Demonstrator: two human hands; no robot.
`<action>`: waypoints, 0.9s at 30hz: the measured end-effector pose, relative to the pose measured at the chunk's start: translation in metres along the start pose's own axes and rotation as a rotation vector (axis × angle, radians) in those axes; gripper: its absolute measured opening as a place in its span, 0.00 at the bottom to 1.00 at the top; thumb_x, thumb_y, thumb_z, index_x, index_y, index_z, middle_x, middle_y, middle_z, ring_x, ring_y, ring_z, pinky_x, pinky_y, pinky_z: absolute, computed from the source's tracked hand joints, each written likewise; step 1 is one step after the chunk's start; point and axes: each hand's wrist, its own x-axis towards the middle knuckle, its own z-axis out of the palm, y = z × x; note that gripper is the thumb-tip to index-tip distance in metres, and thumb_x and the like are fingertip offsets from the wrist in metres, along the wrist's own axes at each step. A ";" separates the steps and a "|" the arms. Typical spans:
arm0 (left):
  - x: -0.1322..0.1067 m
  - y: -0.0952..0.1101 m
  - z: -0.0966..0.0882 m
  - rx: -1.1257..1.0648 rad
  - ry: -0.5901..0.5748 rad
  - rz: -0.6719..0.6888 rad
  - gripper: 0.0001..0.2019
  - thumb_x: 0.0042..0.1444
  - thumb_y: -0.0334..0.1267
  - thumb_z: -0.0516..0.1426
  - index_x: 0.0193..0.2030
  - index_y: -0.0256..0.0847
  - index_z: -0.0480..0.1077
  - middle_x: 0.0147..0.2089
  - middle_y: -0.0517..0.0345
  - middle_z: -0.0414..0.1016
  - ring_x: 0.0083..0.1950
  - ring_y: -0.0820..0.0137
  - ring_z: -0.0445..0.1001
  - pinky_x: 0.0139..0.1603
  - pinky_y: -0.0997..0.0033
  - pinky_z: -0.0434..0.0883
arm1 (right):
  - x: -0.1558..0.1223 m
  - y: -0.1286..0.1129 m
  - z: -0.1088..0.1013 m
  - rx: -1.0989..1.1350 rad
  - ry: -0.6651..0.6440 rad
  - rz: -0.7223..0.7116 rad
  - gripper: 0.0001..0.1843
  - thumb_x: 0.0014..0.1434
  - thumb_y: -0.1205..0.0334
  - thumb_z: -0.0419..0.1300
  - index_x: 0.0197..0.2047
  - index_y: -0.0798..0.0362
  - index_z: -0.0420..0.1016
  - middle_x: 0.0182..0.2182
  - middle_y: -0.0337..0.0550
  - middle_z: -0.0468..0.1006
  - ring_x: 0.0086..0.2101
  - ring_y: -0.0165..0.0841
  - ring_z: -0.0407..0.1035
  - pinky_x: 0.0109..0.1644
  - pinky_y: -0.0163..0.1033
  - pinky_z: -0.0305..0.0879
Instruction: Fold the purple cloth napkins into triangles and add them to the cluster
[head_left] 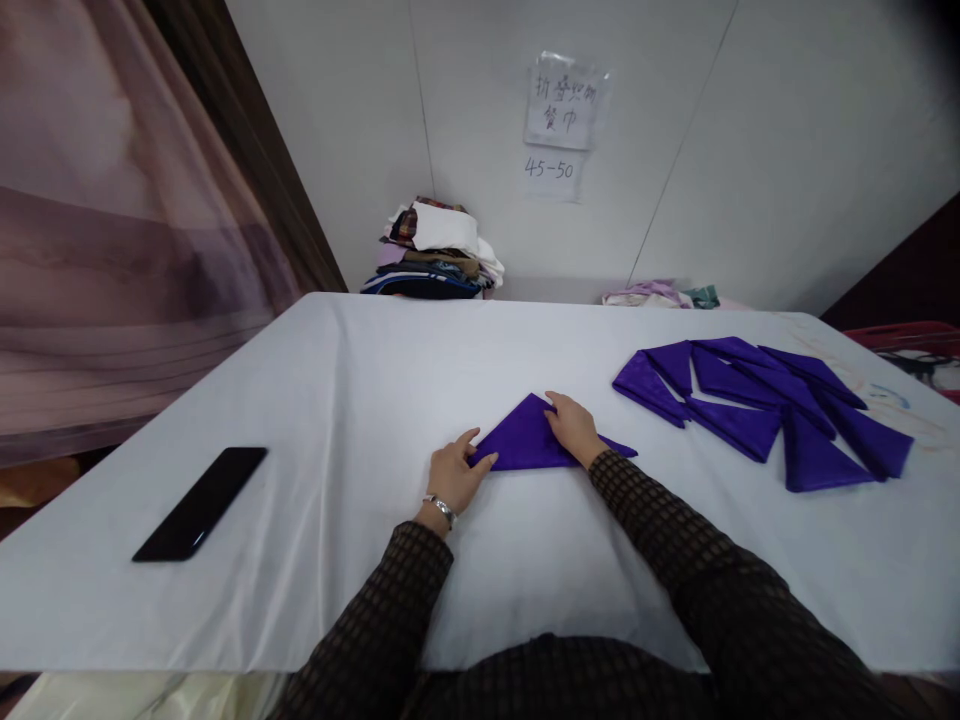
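A purple cloth napkin (519,436), folded into a triangle, lies on the white-covered table (390,400) with its peak pointing away from me. At its left corner is my left hand (453,474), thumb and fingers closed around the cloth. My right hand (574,428) grips the sloping right edge just below the peak, its fingertips on the fabric. The napkin's right corner shows beyond my right wrist, while part of its right side is hidden under that hand.
Several folded purple napkins (731,420) lie overlapping at the right. A black phone (201,504) rests on the left side. Behind the table are a stack of folded clothes (439,245) and more cloth (652,294). A pink curtain (112,220) hangs at the left.
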 end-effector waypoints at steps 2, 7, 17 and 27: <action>-0.001 0.000 -0.005 0.050 -0.031 0.016 0.26 0.47 0.47 0.61 0.54 0.45 0.68 0.36 0.59 0.76 0.40 0.67 0.73 0.47 0.63 0.68 | -0.001 0.000 0.000 -0.002 0.011 -0.011 0.23 0.62 0.65 0.51 0.60 0.53 0.63 0.54 0.49 0.69 0.52 0.38 0.65 0.55 0.41 0.59; -0.001 -0.005 -0.008 0.061 -0.050 0.020 0.20 0.50 0.38 0.60 0.51 0.46 0.69 0.34 0.61 0.76 0.39 0.68 0.73 0.47 0.63 0.67 | -0.002 -0.001 -0.001 -0.010 0.013 -0.021 0.22 0.63 0.64 0.50 0.60 0.52 0.62 0.53 0.48 0.70 0.50 0.38 0.66 0.53 0.41 0.60; 0.003 -0.012 -0.006 0.051 0.002 0.005 0.17 0.54 0.40 0.56 0.51 0.43 0.69 0.32 0.61 0.76 0.36 0.69 0.73 0.41 0.66 0.67 | -0.005 -0.005 0.000 -0.076 0.011 0.008 0.22 0.64 0.62 0.48 0.61 0.51 0.60 0.51 0.49 0.70 0.47 0.39 0.67 0.46 0.40 0.63; 0.002 -0.006 -0.010 0.156 0.026 -0.048 0.11 0.54 0.40 0.56 0.45 0.47 0.71 0.29 0.62 0.77 0.42 0.62 0.72 0.51 0.57 0.61 | -0.005 -0.006 0.000 -0.116 0.026 0.019 0.22 0.64 0.60 0.48 0.61 0.50 0.60 0.49 0.48 0.71 0.44 0.38 0.68 0.43 0.39 0.63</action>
